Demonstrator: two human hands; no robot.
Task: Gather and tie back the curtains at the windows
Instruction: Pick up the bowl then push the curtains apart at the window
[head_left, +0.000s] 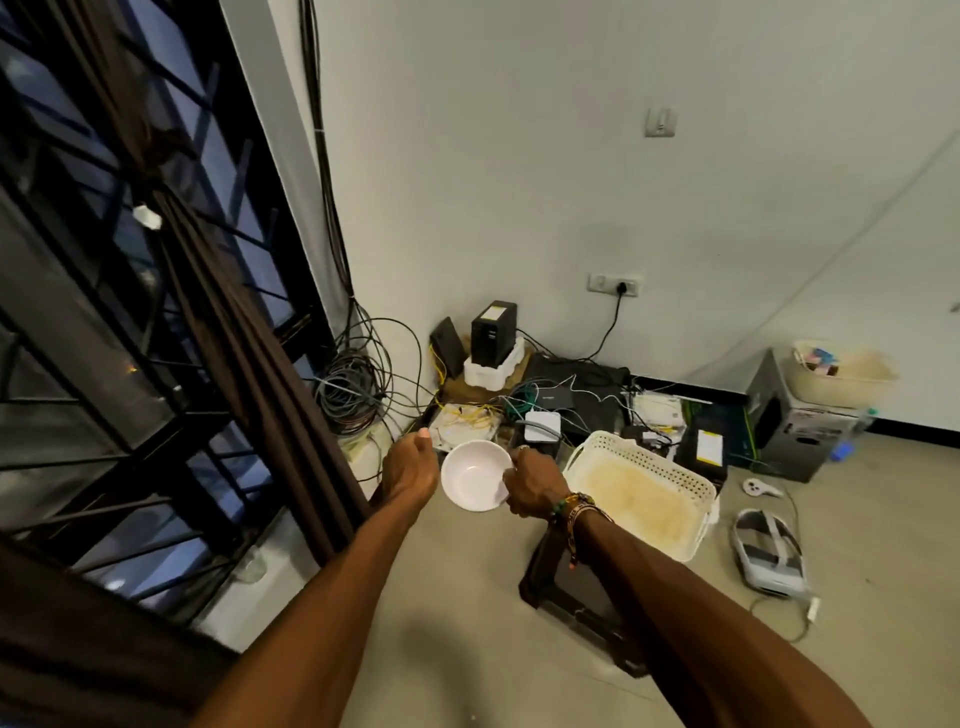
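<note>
A dark brown curtain (228, 332) hangs at the barred window (93, 291) on the left, gathered and bound by a knot (156, 150) high up. More brown curtain (78, 639) fills the bottom left corner. My right hand (530, 486) grips the rim of a white bowl (475, 475) above the floor. My left hand (410, 465) hovers just left of the bowl, fingers loosely curled, holding nothing and apart from the curtain's edge.
A white perforated basket (644, 486) rests on a black stool (576, 597). Coiled cables (353, 389), routers and a black power unit (493, 332) crowd the corner. A white headset (769, 551) lies on the floor, and grey boxes (800, 421) stand at the right wall.
</note>
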